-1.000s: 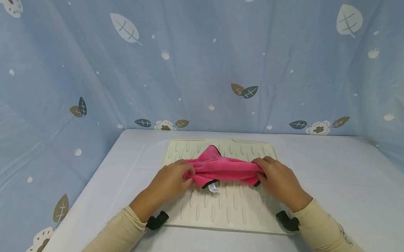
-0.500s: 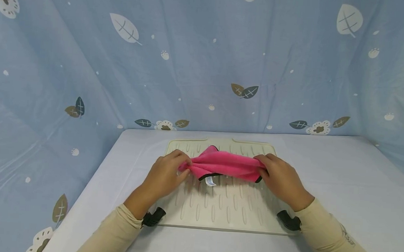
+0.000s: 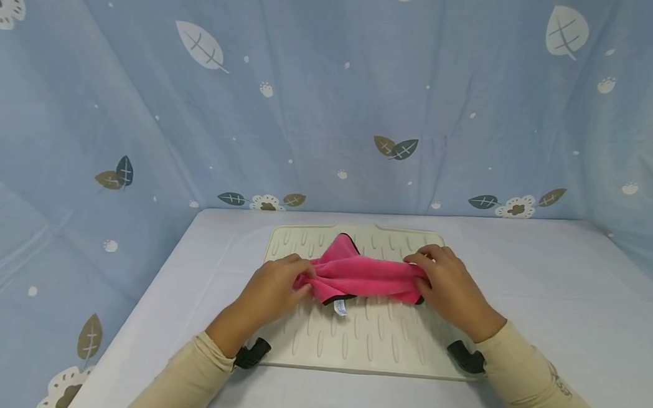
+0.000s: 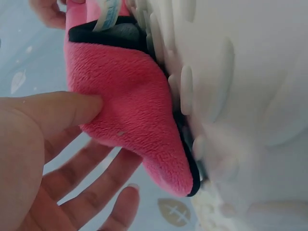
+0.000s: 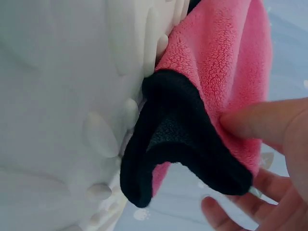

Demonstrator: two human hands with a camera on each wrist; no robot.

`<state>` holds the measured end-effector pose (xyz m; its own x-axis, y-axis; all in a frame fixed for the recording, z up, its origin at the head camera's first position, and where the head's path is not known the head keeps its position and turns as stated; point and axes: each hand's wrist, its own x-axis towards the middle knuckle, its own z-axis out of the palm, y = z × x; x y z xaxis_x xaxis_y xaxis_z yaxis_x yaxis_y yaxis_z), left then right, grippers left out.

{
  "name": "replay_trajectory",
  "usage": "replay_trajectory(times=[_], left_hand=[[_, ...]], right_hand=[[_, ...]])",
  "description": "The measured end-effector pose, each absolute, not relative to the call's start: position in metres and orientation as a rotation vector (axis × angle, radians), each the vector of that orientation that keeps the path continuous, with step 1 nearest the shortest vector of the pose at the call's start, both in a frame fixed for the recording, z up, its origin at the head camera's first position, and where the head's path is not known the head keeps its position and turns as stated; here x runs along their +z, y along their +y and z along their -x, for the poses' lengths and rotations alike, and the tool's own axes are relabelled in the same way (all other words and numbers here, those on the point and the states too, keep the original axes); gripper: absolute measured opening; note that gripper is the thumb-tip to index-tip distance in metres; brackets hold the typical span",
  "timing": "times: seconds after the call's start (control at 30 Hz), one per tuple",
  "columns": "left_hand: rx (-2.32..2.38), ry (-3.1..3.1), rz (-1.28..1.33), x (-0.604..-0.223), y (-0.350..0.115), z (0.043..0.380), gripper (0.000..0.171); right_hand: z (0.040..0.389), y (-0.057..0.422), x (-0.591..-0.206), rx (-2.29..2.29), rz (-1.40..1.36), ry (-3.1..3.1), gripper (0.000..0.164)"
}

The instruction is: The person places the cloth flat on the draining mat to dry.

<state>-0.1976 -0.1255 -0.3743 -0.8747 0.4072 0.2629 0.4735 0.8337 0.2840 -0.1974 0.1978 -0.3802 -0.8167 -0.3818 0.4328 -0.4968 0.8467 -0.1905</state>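
A pink plush cloth (image 3: 367, 277) with black edging and a small white label (image 3: 340, 308) stretches between my hands over a cream ribbed mat (image 3: 351, 343). My left hand (image 3: 273, 291) pinches its left end, thumb in front and fingers behind, as the left wrist view shows. At the other end my right hand (image 3: 453, 290) pinches the cloth the same way. One corner of the cloth points up at the back. In the right wrist view the black-edged corner (image 5: 183, 139) hangs in a fold close to the mat's ribs, showing a dark grey underside.
The mat lies on a white-covered table (image 3: 551, 292). A blue curtain (image 3: 332, 104) printed with leaves and flowers stands behind the table and along its sides. A black wrist mount (image 3: 252, 353) sits below the left hand, another (image 3: 465, 357) below the right.
The left end of the cloth rose and shifted outward half a second ago, and is now lower and back toward the middle. Both hands keep their pinch; the right hand has barely moved.
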Motion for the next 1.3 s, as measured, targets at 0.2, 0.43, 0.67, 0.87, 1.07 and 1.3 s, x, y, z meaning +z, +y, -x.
replay_trajectory(times=[0.2, 0.43, 0.67, 0.87, 1.07, 1.3], left_hand=[[-0.504, -2.874, 0.721, -0.378, -0.123, 0.197, 0.014], [-0.525, -2.961, 0.738, -0.380, -0.122, 0.196, 0.012], [-0.526, -2.983, 0.749, -0.381, -0.121, 0.194, 0.012], [-0.554, -3.015, 0.804, -0.378, -0.122, 0.191, 0.013], [-0.530, -3.033, 0.850, -0.377, -0.122, 0.188, 0.022], [-0.557, -3.034, 0.852, -0.376, -0.121, 0.188, 0.016]], right_hand=[[0.194, 0.194, -0.378, 0.417, -0.701, -2.615, 0.035], [0.186, 0.187, -0.372, 0.416, -0.869, -2.646, 0.026], [0.180, 0.186, -0.369, 0.414, -0.918, -2.681, 0.016], [0.179, 0.187, -0.370, 0.376, -0.932, -2.731, 0.016], [0.180, 0.189, -0.377, 0.356, -0.919, -2.782, 0.016], [0.182, 0.192, -0.383, 0.228, -0.817, -2.781, 0.028]])
